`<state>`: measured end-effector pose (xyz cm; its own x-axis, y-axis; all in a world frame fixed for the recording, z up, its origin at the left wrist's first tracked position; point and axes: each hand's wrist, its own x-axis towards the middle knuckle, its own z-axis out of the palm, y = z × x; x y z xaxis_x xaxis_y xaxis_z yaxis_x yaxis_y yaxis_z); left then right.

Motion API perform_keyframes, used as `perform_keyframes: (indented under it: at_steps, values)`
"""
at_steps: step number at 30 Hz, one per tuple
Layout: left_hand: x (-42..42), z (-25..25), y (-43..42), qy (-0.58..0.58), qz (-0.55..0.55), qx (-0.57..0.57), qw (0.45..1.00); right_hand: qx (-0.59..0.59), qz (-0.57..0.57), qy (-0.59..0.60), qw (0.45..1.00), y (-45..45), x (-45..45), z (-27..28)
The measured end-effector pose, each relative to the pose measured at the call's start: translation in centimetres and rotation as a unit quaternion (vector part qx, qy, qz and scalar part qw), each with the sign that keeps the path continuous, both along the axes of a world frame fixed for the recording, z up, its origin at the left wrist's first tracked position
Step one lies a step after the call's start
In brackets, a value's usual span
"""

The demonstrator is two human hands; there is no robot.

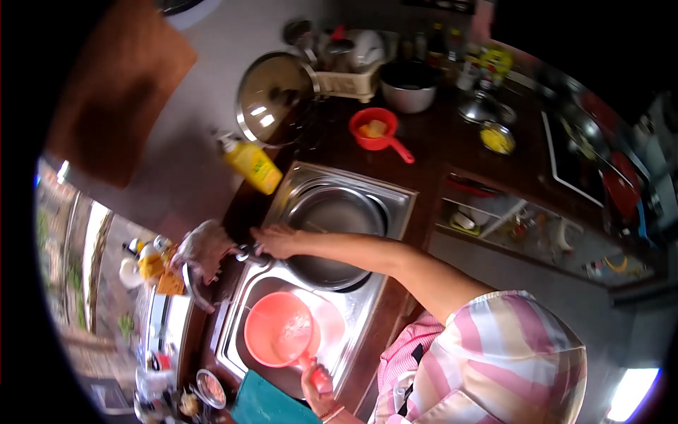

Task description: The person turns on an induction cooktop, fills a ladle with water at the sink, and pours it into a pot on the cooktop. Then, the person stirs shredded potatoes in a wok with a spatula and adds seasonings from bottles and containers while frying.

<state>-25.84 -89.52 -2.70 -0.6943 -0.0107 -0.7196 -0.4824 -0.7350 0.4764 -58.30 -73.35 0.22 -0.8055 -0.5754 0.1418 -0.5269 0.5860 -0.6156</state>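
Our left hand's (pixel 319 385) grip holds the pink dipper (pixel 265 339) at six o'clock, best level; right hand's (pixel 281 242), by the tap (pixel 253 258) towards eight, we can't tell.

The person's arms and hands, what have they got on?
The right arm comes out of a loose short sleeve with pink and cream stripes. The right hand and the left hand wear no gloves. The left wrist has a thin reddish bracelet.

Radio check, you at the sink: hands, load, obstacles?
Left hand gripping pink dipper by its handle. Right hand at the faucet. Round metal pan occupies neighboring basin.
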Motion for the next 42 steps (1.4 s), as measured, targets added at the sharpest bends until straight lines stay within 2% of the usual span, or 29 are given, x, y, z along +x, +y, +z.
perform_keyframes:
  at_steps: [2, 3, 4, 5, 6, 8, 10, 12, 14, 19, 23, 24, 26, 27, 28, 29, 30, 31, 32, 33, 36, 38, 40, 41, 42]
  values:
    - [-0.2, 0.8, 0.1, -0.020, -0.005, -0.026, 0.999, -0.021, 0.017, -0.056, 0.998, 4.1, 4.4, 2.8]
    - [0.4, -1.8, -1.3, 0.019, -0.028, -0.014, 0.999, -0.054, -0.052, -0.005, 0.997, 5.2, 6.3, 0.7]
    - [3.0, 3.8, 1.4, 0.158, -0.116, -0.197, 0.961, -0.083, -0.122, 0.049, 0.988, 6.4, 8.6, -0.9]
    - [3.3, 4.4, 1.4, 0.303, -0.172, -0.141, 0.927, -0.120, -0.133, 0.148, 0.973, 8.5, 10.6, -2.4]
    - [3.2, 4.7, 1.4, 0.438, -0.223, -0.076, 0.868, -0.150, -0.143, 0.250, 0.946, 11.2, 12.8, -3.3]
    - [2.2, 7.0, 3.1, 0.312, -0.202, -0.097, 0.923, -0.070, -0.127, 0.058, 0.988, 16.5, 17.5, -2.5]
    - [1.7, 9.8, 5.8, 0.182, -0.171, -0.135, 0.959, -0.090, -0.187, 0.085, 0.975, 21.3, 22.9, -5.8]
    - [1.3, 10.6, 8.9, 0.184, -0.204, -0.142, 0.951, -0.026, -0.258, 0.012, 0.966, 26.1, 29.4, -5.2]
    - [0.6, 10.8, 12.4, 0.203, -0.251, -0.135, 0.937, 0.049, -0.335, -0.012, 0.941, 30.1, 35.8, -9.5]
    - [-0.1, 11.3, 22.3, 0.240, -0.361, -0.118, 0.893, 0.040, -0.443, -0.141, 0.884, 39.3, 52.9, -9.4]
    - [-0.2, 14.0, 30.9, 0.272, -0.444, -0.105, 0.847, 0.038, -0.550, -0.128, 0.825, 44.4, 66.6, -10.6]
    - [-0.3, 15.0, 33.2, 0.265, -0.462, -0.083, 0.842, 0.055, -0.579, -0.114, 0.806, 45.6, 69.6, -10.6]
    - [0.1, 18.0, 39.6, 0.219, -0.482, 0.001, 0.848, 0.002, -0.663, -0.120, 0.739, 47.4, 74.7, -9.4]
    - [0.0, 18.8, 42.3, 0.274, -0.496, -0.046, 0.823, -0.026, -0.695, -0.086, 0.713, 48.3, 77.0, -9.4]
    - [0.8, 20.6, 45.9, 0.263, -0.495, -0.041, 0.827, -0.033, -0.716, -0.090, 0.692, 49.1, 79.1, -9.0]
    - [-0.4, 21.4, 49.0, 0.262, -0.526, -0.041, 0.808, -0.033, -0.738, -0.089, 0.668, 49.7, 80.8, -9.0]
    - [-0.8, 22.8, 52.6, 0.202, -0.566, 0.004, 0.799, -0.032, -0.763, -0.089, 0.640, 50.3, 82.5, -8.9]
    - [-2.0, 23.4, 55.9, 0.221, -0.638, 0.026, 0.737, -0.050, -0.780, -0.087, 0.618, 50.8, 83.9, -8.9]
    - [0.2, 25.5, 60.1, 0.207, -0.628, 0.017, 0.750, -0.040, -0.798, -0.082, 0.596, 51.4, 85.2, -8.9]
    - [0.7, 26.2, 63.9, 0.214, -0.646, 0.036, 0.732, -0.048, -0.812, -0.068, 0.578, 51.9, 86.3, -9.3]
    - [4.0, 28.3, 74.6, 0.282, -0.689, 0.044, 0.666, -0.060, -0.838, -0.053, 0.540, 53.9, 88.2, -9.9]
    - [6.4, 28.9, 82.0, 0.250, -0.714, 0.105, 0.645, -0.062, -0.852, -0.064, 0.516, 55.7, 89.3, -10.0]
    - [9.7, 29.6, 89.0, 0.246, -0.731, 0.108, 0.627, -0.064, -0.863, -0.067, 0.496, 58.1, 90.6, -10.3]
    - [10.9, 29.9, 93.1, 0.186, -0.759, 0.115, 0.613, -0.068, -0.872, -0.061, 0.482, 59.5, 91.5, -10.4]
    - [11.6, 29.4, 96.9, 0.206, -0.778, 0.122, 0.581, -0.073, -0.879, -0.054, 0.468, 60.9, 92.1, -10.7]
